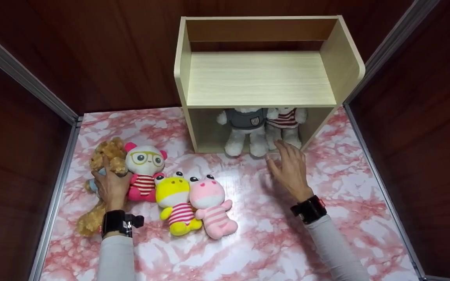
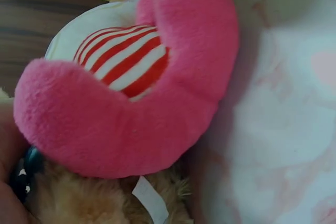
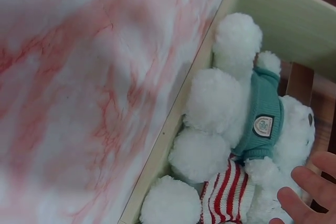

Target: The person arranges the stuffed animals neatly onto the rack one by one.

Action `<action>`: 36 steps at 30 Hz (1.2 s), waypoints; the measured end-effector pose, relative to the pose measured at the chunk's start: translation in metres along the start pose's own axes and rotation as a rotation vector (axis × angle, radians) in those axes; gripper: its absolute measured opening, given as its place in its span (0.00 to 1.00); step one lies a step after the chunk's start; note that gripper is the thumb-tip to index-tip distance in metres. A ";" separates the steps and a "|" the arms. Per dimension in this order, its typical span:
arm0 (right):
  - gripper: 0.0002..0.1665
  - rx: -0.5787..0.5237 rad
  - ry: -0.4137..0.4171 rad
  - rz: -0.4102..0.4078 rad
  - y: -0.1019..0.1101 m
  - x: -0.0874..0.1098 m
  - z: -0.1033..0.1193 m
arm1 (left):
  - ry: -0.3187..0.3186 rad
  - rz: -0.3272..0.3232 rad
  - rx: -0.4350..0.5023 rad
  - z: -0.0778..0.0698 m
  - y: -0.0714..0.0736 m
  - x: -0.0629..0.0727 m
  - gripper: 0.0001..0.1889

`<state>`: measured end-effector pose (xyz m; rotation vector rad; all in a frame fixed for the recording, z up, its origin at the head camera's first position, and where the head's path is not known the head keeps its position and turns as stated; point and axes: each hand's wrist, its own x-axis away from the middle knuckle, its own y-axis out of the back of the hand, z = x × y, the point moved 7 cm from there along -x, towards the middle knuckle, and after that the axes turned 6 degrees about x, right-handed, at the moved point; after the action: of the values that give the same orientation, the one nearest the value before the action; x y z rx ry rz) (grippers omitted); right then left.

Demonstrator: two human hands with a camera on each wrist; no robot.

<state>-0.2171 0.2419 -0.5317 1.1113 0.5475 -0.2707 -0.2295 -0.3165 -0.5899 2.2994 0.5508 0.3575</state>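
In the head view my left hand (image 1: 111, 187) grips a fluffy brown teddy bear (image 1: 109, 152) around its middle, at the far left of the floor. Part of its blue clothing shows beside the fingers. Right beside it lies a pink-and-white panda plush (image 1: 145, 162) with glasses and a striped top. My right hand (image 1: 289, 168) is held with fingers spread in front of the shelf's lower compartment. Inside sit two white bears: one in a grey-green sweater (image 3: 262, 114), the other in a red-and-white striped top (image 3: 226, 192). The shelf board hides their heads in the head view.
A pale wooden two-level shelf (image 1: 262, 78) stands at the back wall. A yellow frog plush (image 1: 173, 191) and a pink frog plush (image 1: 208, 195) lie side by side on the pink marbled floor (image 1: 264, 253). Dark wood-look panels (image 1: 10, 136) enclose the sides.
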 end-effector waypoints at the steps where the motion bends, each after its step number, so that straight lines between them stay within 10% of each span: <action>1: 0.32 -0.004 -0.002 -0.001 0.000 0.000 0.000 | 0.003 0.010 -0.005 0.001 0.000 -0.001 0.54; 8: 0.32 -0.011 -0.012 -0.003 -0.003 0.001 0.003 | 0.026 -0.008 -0.014 0.007 -0.002 -0.002 0.56; 18: 0.32 -0.010 0.001 -0.022 0.001 0.002 0.004 | -0.027 -0.277 0.124 0.014 0.014 0.016 0.56; 27: 0.33 -0.124 -0.076 -0.015 0.006 0.001 0.003 | -0.346 -0.529 0.254 -0.018 0.039 0.046 0.58; 36: 0.34 -0.228 -0.139 -0.017 0.010 -0.003 0.011 | -0.639 -0.551 0.337 -0.072 0.034 0.072 0.56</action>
<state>-0.2122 0.2360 -0.5191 0.8609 0.4517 -0.2905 -0.1866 -0.2607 -0.5094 2.2703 0.9093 -0.7578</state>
